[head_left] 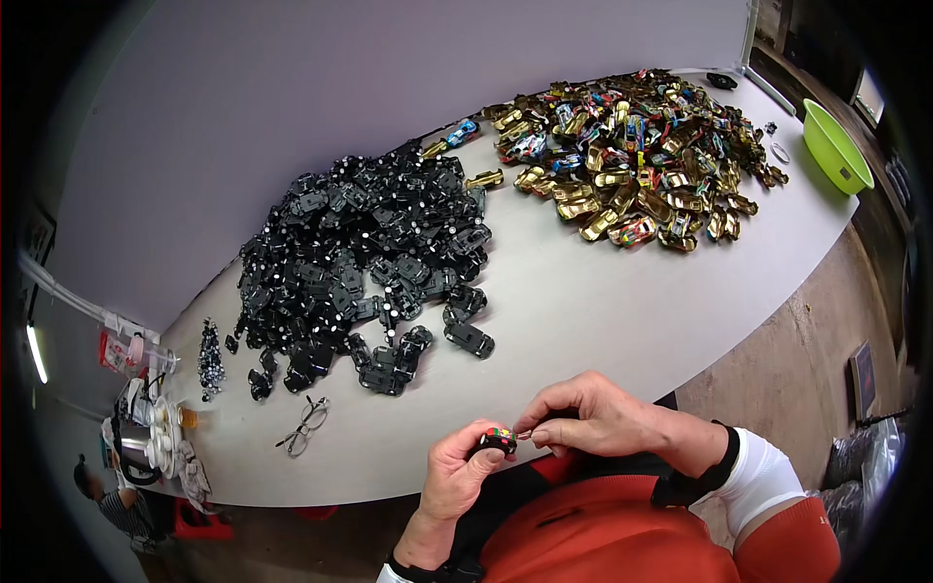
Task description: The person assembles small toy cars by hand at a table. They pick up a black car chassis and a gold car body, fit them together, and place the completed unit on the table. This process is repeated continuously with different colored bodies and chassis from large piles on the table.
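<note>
In my left hand (pixel 455 478), fingers and thumb close round a small multicoloured toy car (pixel 499 440), held just above the table's front edge. My right hand (pixel 595 416) is pinched right beside the car's end. Something thin and small shows at its fingertips, too small to name. Beyond my hands lies a large heap of black toy car bases (pixel 340 253), with several loose ones along its near side. Farther right is a heap of toy car bodies (pixel 622 160), mostly gold with some coloured ones.
A pair of glasses (pixel 303 426) lies at the left on the grey table (pixel 583 311). A small pile of tiny parts (pixel 210 361) sits near the wall. A green basin (pixel 836 146) stands at the far right edge. Another person (pixel 117 500) is at the lower left.
</note>
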Available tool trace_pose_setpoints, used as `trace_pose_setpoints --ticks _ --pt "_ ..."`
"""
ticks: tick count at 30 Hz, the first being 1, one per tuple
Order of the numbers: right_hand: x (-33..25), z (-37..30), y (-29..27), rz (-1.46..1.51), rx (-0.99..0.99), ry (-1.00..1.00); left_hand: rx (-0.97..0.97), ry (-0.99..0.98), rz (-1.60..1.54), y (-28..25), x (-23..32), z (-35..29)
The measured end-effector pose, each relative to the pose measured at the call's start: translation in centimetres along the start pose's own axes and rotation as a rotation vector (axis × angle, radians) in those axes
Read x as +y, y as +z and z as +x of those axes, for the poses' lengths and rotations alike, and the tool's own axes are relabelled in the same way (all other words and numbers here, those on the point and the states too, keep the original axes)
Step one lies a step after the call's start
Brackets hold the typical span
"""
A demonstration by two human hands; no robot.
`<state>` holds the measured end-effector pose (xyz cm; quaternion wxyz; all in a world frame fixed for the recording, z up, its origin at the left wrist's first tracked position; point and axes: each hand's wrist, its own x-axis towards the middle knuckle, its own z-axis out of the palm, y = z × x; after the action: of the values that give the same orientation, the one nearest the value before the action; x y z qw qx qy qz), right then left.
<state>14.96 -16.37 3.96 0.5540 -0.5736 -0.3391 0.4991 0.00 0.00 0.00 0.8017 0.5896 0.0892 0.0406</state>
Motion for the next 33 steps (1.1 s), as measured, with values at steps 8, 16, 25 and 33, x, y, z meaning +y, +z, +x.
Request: trace_pose_setpoints --ticks 8,16,25,33 --pt "0.1 -0.9 -0.1 0.003 -0.044 0.085 -0.129 0.050 0.281 0.7 0.1 0.6" --pt "2.2 0.1 0.9 -0.512 0.199 -0.445 0.088 0.010 0.435 3.2 1.3 0.2" --pt "1.5 -1.1 -0.2 -0.206 0.124 -0.215 0.113 -0.189 0.095 3.3 1.2 0.4" --pt "3.1 -1.0 0.4 -0.531 0.263 -0.328 0.167 -0.091 0.289 4.2 -0.4 0.5"
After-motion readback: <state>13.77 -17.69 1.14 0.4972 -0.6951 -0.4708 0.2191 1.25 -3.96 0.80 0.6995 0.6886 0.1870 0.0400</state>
